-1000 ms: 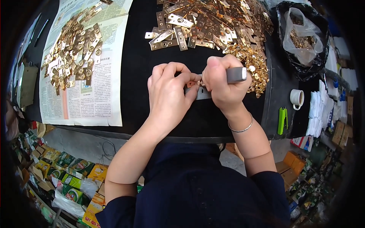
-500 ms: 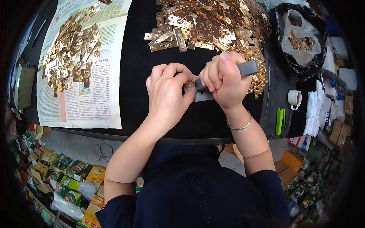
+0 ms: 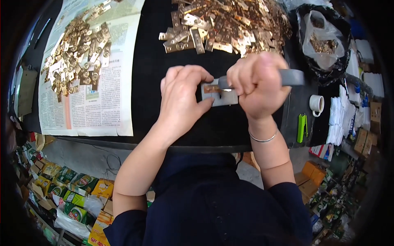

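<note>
A small grey metal block (image 3: 230, 99) lies on the black tabletop in front of me, with a small gold-coloured metal plate (image 3: 210, 88) on it. My left hand (image 3: 180, 96) rests at the block's left end. Its thumb and forefinger are spread apart, one at each side of the plate, and the other fingers are curled. In my right hand (image 3: 260, 86), fingers wrap round a grey bar-like tool (image 3: 292, 77). This tool lies nearly level above the block, its darker left end over the plate. My grip hides its middle.
A heap of gold-coloured plates (image 3: 230, 28) lies at the back. More plates (image 3: 78, 57) cover a newspaper (image 3: 115, 106) on the left. On the right are a black bag (image 3: 347, 28) with a clear bag inside, a white cup (image 3: 317, 104) and a green stapler-like tool (image 3: 302, 127).
My right hand and the grey tool have moved right, exposing more of the block. My left thumb and forefinger have spread away from the small plate.
</note>
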Tool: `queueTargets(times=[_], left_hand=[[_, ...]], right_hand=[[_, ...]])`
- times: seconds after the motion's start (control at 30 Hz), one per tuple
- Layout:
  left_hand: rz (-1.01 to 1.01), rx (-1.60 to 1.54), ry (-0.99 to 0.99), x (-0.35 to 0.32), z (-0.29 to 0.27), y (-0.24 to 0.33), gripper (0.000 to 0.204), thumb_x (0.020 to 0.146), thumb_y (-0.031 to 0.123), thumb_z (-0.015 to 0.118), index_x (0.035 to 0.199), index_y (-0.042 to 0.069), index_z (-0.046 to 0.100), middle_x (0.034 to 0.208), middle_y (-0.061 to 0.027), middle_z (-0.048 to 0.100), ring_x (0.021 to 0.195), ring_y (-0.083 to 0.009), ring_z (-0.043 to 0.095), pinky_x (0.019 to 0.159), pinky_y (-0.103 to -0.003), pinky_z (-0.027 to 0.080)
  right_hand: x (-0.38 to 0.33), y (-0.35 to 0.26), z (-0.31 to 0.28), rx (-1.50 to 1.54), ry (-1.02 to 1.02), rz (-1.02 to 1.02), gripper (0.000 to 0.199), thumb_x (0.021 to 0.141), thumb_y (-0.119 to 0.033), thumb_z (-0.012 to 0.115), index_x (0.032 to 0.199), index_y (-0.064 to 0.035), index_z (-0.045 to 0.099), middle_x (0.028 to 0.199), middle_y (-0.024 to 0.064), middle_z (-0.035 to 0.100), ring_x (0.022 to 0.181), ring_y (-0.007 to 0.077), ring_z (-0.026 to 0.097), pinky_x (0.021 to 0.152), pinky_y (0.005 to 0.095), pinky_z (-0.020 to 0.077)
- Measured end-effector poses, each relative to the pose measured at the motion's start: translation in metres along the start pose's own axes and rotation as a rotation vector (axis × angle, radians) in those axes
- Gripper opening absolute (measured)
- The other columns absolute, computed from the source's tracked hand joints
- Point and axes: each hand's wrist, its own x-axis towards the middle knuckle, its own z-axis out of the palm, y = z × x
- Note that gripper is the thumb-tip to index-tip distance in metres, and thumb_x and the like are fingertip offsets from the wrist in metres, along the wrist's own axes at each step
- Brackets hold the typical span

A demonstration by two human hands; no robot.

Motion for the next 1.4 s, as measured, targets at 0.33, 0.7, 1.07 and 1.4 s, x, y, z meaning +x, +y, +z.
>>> queueTargets(times=[0.33, 0.7, 1.07, 1.4], left_hand=[[0.009, 0.067, 0.033, 0.004, 0.008, 0.005, 0.036, 0.068, 0.009, 0.087, 0.099, 0.012, 0.069, 0.111, -0.0004, 0.066, 0.112, -0.0283, 0.056, 0.095, -0.043, 0.042], [0.088, 0.139, 0.149, -0.003, -0.016, -0.001, 0.017, 0.078, 0.009, 0.084, 0.086, 0.008, 0.068, 0.096, -0.0053, 0.070, 0.099, -0.0255, 0.062, 0.088, -0.038, 0.047], [0.039, 0.324, 0.290, 0.034, -0.064, -0.036, 0.016, 0.083, 0.014, 0.082, 0.093, 0.006, 0.073, 0.103, -0.0092, 0.070, 0.100, -0.0312, 0.064, 0.085, -0.042, 0.050], [0.018, 0.551, 0.157, 0.043, -0.050, -0.028, 0.014, 0.085, 0.013, 0.079, 0.090, 0.006, 0.068, 0.087, -0.0119, 0.067, 0.083, -0.0326, 0.066, 0.078, -0.043, 0.054]], right_hand=[[-0.007, 0.016, -0.007, -0.175, -0.035, -0.066, 0.031, 0.104, -0.006, 0.056, 0.074, -0.0060, 0.048, 0.057, 0.0044, 0.052, 0.046, 0.0096, 0.047, 0.045, 0.0279, 0.0407], [0.018, -0.050, -0.080, -1.540, 0.070, 0.275, 0.032, 0.087, -0.028, 0.081, 0.082, 0.0014, 0.069, 0.071, 0.0204, 0.068, 0.068, 0.0399, 0.065, 0.065, 0.0441, 0.0521], [0.010, -0.039, -0.078, -1.656, -0.063, 0.300, 0.025, 0.087, -0.024, 0.080, 0.089, -0.0013, 0.070, 0.084, 0.0183, 0.070, 0.082, 0.0403, 0.068, 0.074, 0.0479, 0.0527], [0.002, -0.040, -0.064, -1.427, -0.253, 0.145, 0.017, 0.084, -0.013, 0.080, 0.094, -0.0039, 0.070, 0.091, 0.0127, 0.067, 0.087, 0.0369, 0.068, 0.075, 0.0456, 0.0537]])
